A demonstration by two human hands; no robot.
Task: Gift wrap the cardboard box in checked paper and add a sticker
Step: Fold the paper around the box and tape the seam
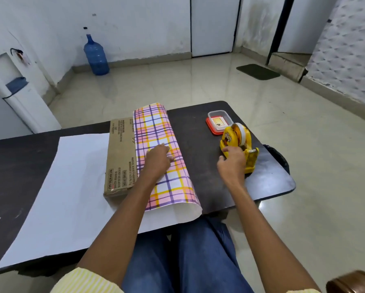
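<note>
The checked paper (pixel 154 127) is covering the right part of the cardboard box (pixel 119 157). The right hand (pixel 232 163) is hiding the near side of the yellow tape dispenser (pixel 238 140), so I cannot tell what its fingers are doing. The picture's left edge is cutting off the bench (pixel 209 166). The card in the plastic box (pixel 219 121) is looking too small to read.

We see the paper (pixel 160 132) checked in pink, yellow and purple over pale squares, its underside plain white. The box (pixel 120 157) is brown with black print, the worktop (pixel 209 176) near-black, the tape dispenser (pixel 230 136) yellow, the tub (pixel 219 121) clear over red, our trousers (pixel 198 261) blue.
</note>
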